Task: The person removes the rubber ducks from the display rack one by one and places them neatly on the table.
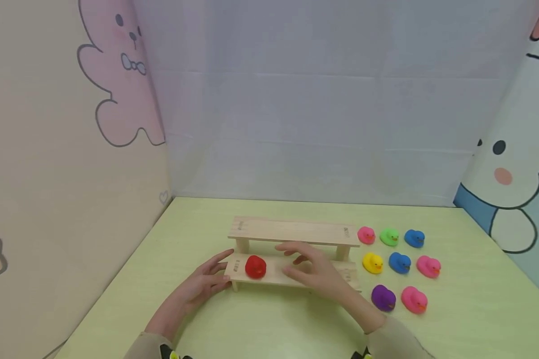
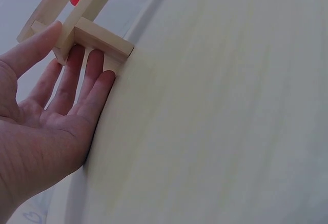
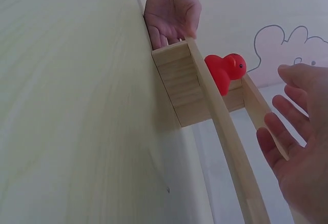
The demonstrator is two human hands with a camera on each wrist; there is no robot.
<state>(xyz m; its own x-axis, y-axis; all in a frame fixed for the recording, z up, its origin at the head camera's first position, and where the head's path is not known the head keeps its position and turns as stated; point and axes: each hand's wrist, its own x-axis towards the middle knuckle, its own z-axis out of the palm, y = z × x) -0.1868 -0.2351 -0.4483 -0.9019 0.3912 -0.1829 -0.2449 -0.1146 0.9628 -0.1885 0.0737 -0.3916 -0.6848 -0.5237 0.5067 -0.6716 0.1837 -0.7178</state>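
A two-tier wooden stand [image 1: 292,231] is on the table, its lower step nearer me. On the left part of that step sits a red rubber duck [image 1: 255,267], also visible in the right wrist view. My left hand [image 1: 200,288] touches the stand's left end, thumb at the lower board's corner and the other fingers extended against the end in the left wrist view. Over the lower step, right of the red duck, my right hand [image 1: 316,271] hovers with fingers loosely bent and apart, holding nothing.
Right of the stand, several rubber ducks are set out in rows: a green duck [image 1: 389,237], a yellow duck [image 1: 373,263], a purple duck [image 1: 384,297], plus blue and pink ones. Walls with cartoon drawings stand left and right, and a pale curtain [image 1: 296,114] hangs behind the table.
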